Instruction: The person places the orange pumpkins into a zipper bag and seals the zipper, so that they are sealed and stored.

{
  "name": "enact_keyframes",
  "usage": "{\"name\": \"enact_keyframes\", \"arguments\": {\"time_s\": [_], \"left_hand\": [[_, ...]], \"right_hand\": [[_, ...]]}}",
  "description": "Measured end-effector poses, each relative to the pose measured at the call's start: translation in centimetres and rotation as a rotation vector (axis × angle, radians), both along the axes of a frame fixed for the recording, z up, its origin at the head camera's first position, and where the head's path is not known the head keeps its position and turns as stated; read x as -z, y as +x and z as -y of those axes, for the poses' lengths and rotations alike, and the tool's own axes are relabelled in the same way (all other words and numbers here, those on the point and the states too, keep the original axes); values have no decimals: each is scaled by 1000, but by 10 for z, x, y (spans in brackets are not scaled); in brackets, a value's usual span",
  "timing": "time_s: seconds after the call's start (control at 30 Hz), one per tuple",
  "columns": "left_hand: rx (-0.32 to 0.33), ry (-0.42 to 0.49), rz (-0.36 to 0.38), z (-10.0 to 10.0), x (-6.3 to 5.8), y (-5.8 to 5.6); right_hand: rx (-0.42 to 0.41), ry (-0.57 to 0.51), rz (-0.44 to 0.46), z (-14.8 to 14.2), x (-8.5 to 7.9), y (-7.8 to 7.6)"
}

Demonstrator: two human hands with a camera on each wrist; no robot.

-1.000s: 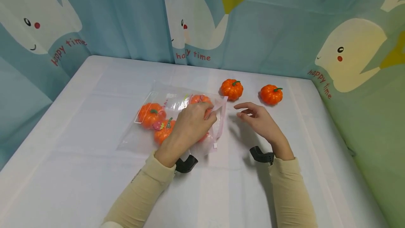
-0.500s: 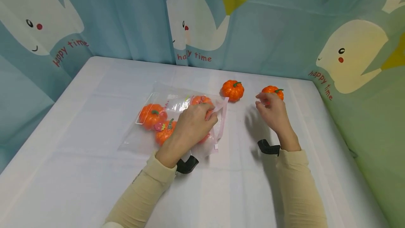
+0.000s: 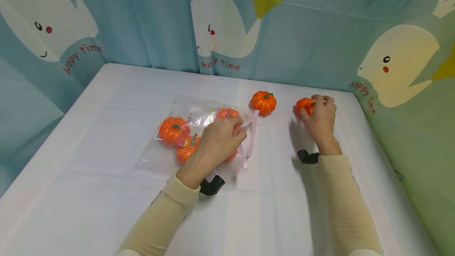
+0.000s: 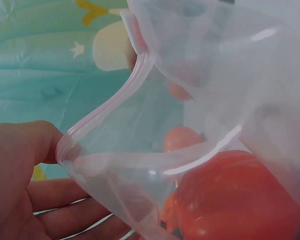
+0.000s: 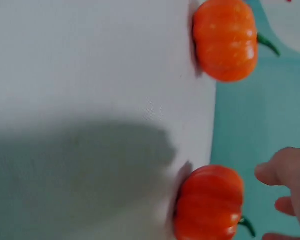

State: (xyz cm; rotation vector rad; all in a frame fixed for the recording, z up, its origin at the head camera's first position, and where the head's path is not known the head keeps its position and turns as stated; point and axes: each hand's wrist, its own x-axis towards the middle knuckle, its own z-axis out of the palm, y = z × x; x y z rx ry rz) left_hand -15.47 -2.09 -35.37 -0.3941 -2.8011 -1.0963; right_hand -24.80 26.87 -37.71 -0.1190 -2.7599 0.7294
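Note:
My left hand (image 3: pixel 216 140) pinches the pink zip edge of a clear plastic zip bag (image 3: pixel 153 157) lying on the table. In the left wrist view, thumb and fingers of the left hand (image 4: pixel 20 172) meet at the rim, and the bag's mouth gapes. Several small orange toy pumpkins (image 3: pixel 173 130) lie inside the bag, partly covered by the hand. At the right, my right hand (image 3: pixel 321 121) hovers over a loose pumpkin (image 3: pixel 303 105), thumb and fingers spread about it. The right wrist view shows a gap between the right hand (image 5: pixel 295 180) and that pumpkin (image 5: pixel 210 200).
Another loose orange pumpkin (image 3: pixel 263 103) stands between the bag and my right hand, near the back edge of the white-covered table (image 3: pixel 89 192). A blue curtain (image 3: pixel 313 38) with whales hangs directly behind the table. A green part hangs along the right side.
My right hand has moved right and away from me, from beside the bag to the right-hand loose pumpkin. The left hand keeps its pinch on the bag edge.

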Motion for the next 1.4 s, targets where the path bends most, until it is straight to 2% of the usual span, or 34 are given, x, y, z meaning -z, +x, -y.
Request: {"name": "enact_keyframes", "arguments": {"time_s": [0.17, 0.3, 0.57, 0.83, 1.0, 1.23, 1.4], "left_hand": [[-3, 0, 2, 1, 0, 0], [1, -3, 4, 1, 0, 0], [4, -8, 18, 0, -1, 0], [3, -8, -2, 0, -1, 1], [3, -8, -2, 1, -1, 1], [3, -8, -11, 1, -1, -1], [6, -2, -9, 1, -1, 0]], "right_hand": [[41, 28, 192, -8, 6, -9], [34, 30, 261, -10, 13, -12], [34, -36, 244, -12, 20, -13], [58, -80, 217, -12, 24, -16], [48, -48, 185, -11, 24, -18], [4, 26, 209, -8, 21, -20], [-25, 63, 170, -6, 23, -19]]}}
